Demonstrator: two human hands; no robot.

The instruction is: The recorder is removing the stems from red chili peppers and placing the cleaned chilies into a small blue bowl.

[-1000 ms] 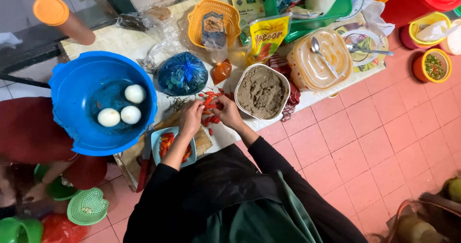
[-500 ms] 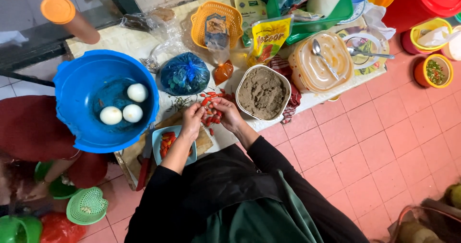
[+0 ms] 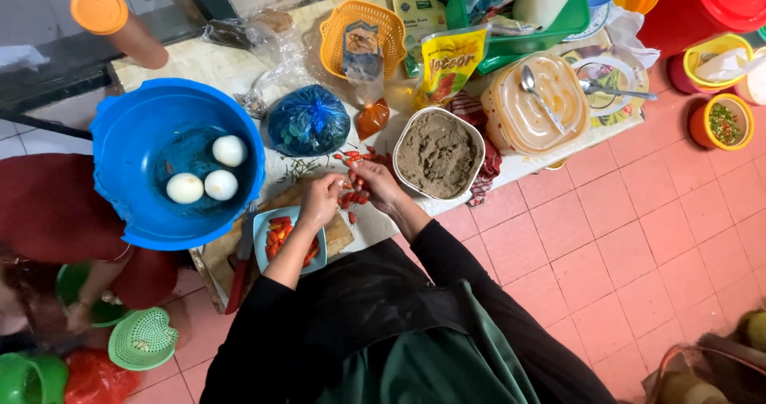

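Small red chillies [image 3: 355, 190] are held between the two hands above the near edge of the counter [image 3: 199, 57]. The left hand [image 3: 321, 199] is curled, its fingertips pinched on the chillies; the right hand [image 3: 377, 184] is likewise half closed around them, the two hands touching. More chillies are scattered just beyond. A small light-blue dish [image 3: 262, 227] of cut chillies is seen just left of the left hand, on a wooden board [image 3: 215, 260]. A bowl of brown paste [image 3: 437, 153] stands right of the right hand. Farther left, three peeled eggs [image 3: 207, 177] lie in a large blue basin [image 3: 120, 145].
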